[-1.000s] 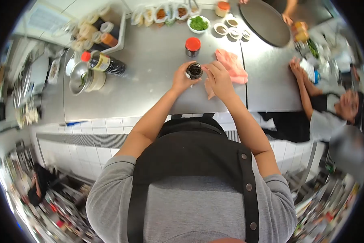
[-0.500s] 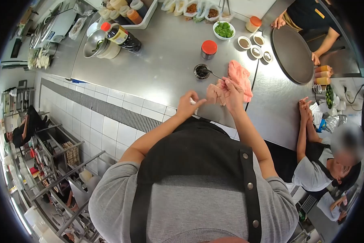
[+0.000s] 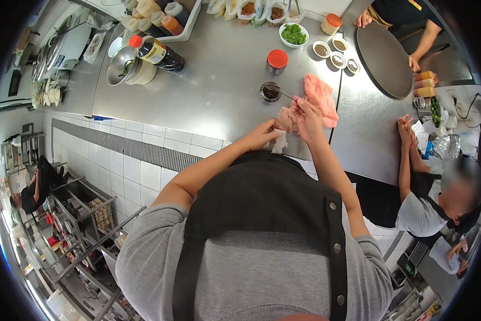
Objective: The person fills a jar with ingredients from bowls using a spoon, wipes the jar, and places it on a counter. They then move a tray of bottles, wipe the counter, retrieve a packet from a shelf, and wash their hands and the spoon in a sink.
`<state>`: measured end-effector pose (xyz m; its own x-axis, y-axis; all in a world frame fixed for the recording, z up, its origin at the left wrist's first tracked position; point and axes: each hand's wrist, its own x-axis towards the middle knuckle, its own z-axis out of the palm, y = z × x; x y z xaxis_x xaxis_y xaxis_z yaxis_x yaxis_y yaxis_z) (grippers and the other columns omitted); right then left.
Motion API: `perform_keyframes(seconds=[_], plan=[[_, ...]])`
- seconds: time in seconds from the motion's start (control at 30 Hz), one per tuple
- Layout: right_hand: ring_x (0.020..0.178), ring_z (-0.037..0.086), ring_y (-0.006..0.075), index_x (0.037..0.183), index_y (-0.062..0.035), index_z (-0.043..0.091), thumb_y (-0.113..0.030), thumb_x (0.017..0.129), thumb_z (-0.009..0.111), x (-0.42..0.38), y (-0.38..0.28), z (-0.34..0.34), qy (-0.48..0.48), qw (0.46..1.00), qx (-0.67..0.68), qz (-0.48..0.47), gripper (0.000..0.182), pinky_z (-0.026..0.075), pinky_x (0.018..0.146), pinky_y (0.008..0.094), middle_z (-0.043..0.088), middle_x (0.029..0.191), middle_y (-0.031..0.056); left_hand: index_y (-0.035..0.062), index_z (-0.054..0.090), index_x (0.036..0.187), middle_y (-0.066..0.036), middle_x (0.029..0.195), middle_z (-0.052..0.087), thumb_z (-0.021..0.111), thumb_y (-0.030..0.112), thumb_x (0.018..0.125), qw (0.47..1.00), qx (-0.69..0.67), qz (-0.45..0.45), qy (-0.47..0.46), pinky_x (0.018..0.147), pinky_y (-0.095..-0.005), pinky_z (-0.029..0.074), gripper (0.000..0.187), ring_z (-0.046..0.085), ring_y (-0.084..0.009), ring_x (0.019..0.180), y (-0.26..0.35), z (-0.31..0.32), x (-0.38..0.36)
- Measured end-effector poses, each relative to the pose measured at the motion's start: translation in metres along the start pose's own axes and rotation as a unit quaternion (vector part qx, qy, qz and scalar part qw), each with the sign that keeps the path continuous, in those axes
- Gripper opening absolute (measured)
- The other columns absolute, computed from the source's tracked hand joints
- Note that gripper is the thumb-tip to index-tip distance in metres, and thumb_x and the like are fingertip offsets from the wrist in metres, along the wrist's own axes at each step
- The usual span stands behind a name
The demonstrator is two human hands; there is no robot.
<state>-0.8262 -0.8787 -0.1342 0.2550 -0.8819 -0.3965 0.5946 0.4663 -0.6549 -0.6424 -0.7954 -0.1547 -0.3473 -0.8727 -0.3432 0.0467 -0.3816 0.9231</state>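
Observation:
My right hand (image 3: 309,122) is closed on the handle of a metal spoon (image 3: 287,96). The spoon's other end rests in an open glass jar (image 3: 270,93) of dark contents. Close to the table's front edge, my left hand (image 3: 263,135) pinches a thin white piece that looks like tissue (image 3: 279,143). A crumpled pink cloth (image 3: 321,100) lies beside and partly behind my right hand. Just beyond the open jar stands another jar with a red lid (image 3: 277,60).
Past the jars are a bowl of green leaves (image 3: 294,35) and several small cups of dark sauce (image 3: 337,60). A large round dark tray (image 3: 384,61) is at right, by another person's hands (image 3: 413,63). Leftward stand a red-capped bottle (image 3: 157,53) and a metal bowl (image 3: 123,65).
My left hand has moved right and slightly up, nearer my right hand, and more of the white piece hangs in view. My right hand still holds the spoon in the jar.

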Motion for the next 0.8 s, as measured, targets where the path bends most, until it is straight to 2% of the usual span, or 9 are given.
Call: perform_keyframes(seconds=[0.07,0.2,0.27,0.3,0.37,0.53,0.63,0.7,0.8], plan=[[0.081,0.064,0.0143,0.112,0.0098,0.063,-0.005,0.094,0.062,0.002,0.006,-0.002,0.018,1.000,-0.007,-0.001,0.024,0.054,0.076,0.0253,0.067,0.092,0.0093,0.0023,0.055,0.114,-0.006,0.102,0.064,0.068,0.009,0.085,0.998,-0.053,-0.027,-0.022,0.083,-0.0315,0.053,0.032,0.062,-0.0160,0.094,-0.003,-0.010,-0.001],[0.080,0.063,0.0144,0.113,0.0094,0.062,-0.006,0.094,0.062,0.000,0.010,-0.006,0.041,0.998,0.042,0.008,0.025,0.054,0.075,0.0261,0.067,0.090,0.0094,0.0024,0.058,0.111,-0.007,0.100,0.065,0.067,0.003,0.083,0.992,-0.095,-0.078,-0.037,0.080,-0.0294,0.053,0.030,0.063,-0.0155,0.094,0.002,-0.015,-0.013],[0.080,0.063,0.0142,0.114,0.0091,0.061,-0.007,0.094,0.062,0.000,0.014,-0.009,0.042,0.999,0.028,0.007,0.025,0.054,0.075,0.0263,0.066,0.091,0.0091,0.0036,0.060,0.110,-0.005,0.096,0.065,0.069,0.001,0.080,0.994,-0.095,0.005,0.055,0.079,-0.0274,0.051,0.032,0.062,-0.0137,0.085,-0.010,-0.016,-0.018],[0.080,0.063,0.0141,0.114,0.0088,0.061,-0.008,0.094,0.061,-0.002,0.015,-0.009,0.037,0.999,0.010,0.005,0.026,0.054,0.075,0.0266,0.066,0.091,0.0088,0.0036,0.060,0.110,-0.005,0.096,0.065,0.069,0.001,0.080,0.994,-0.096,-0.002,0.052,0.079,-0.0274,0.051,0.032,0.062,-0.0137,0.085,-0.010,-0.018,-0.020],[0.081,0.062,0.0136,0.114,0.0086,0.060,-0.008,0.095,0.061,-0.005,0.014,-0.008,0.033,0.999,0.032,0.005,0.026,0.054,0.075,0.0263,0.065,0.092,0.0084,0.0024,0.061,0.108,-0.006,0.098,0.066,0.070,-0.001,0.081,0.971,-0.085,0.051,0.218,0.079,-0.0268,0.052,0.029,0.063,-0.0132,0.088,-0.008,-0.028,-0.017],[0.082,0.060,0.0118,0.116,0.0077,0.059,-0.010,0.096,0.058,-0.024,0.004,-0.011,0.002,0.996,0.081,0.030,0.026,0.053,0.074,0.0247,0.064,0.096,0.0079,0.0004,0.061,0.106,-0.009,0.101,0.068,0.069,0.002,0.087,0.974,-0.107,0.081,0.185,0.085,-0.0282,0.054,0.021,0.065,-0.0143,0.093,0.009,-0.050,-0.014],[0.081,0.061,0.0110,0.116,0.0078,0.060,-0.010,0.097,0.058,-0.045,0.003,-0.011,-0.018,0.999,0.031,0.038,0.027,0.053,0.073,0.0237,0.064,0.093,0.0073,0.0002,0.059,0.108,-0.010,0.102,0.068,0.067,0.000,0.089,0.964,-0.210,0.011,0.161,0.088,-0.0308,0.055,0.021,0.066,-0.0159,0.094,0.025,-0.051,-0.014],[0.078,0.061,0.0108,0.116,0.0075,0.061,-0.011,0.096,0.060,-0.055,0.007,-0.011,0.040,0.997,-0.015,0.065,0.027,0.053,0.072,0.0233,0.065,0.090,0.0068,-0.0006,0.058,0.106,-0.011,0.103,0.067,0.066,0.001,0.090,0.935,-0.325,0.041,0.134,0.085,-0.0303,0.057,0.017,0.066,-0.0157,0.087,0.031,-0.046,-0.015],[0.076,0.062,0.0112,0.115,0.0075,0.063,-0.010,0.095,0.062,-0.066,0.022,-0.006,0.084,0.994,-0.032,0.059,0.026,0.053,0.070,0.0232,0.066,0.088,0.0069,-0.0015,0.056,0.108,-0.011,0.105,0.066,0.066,0.000,0.090,0.931,-0.336,0.051,0.137,0.086,-0.0317,0.057,0.021,0.066,-0.0172,0.091,0.025,-0.043,-0.015]])
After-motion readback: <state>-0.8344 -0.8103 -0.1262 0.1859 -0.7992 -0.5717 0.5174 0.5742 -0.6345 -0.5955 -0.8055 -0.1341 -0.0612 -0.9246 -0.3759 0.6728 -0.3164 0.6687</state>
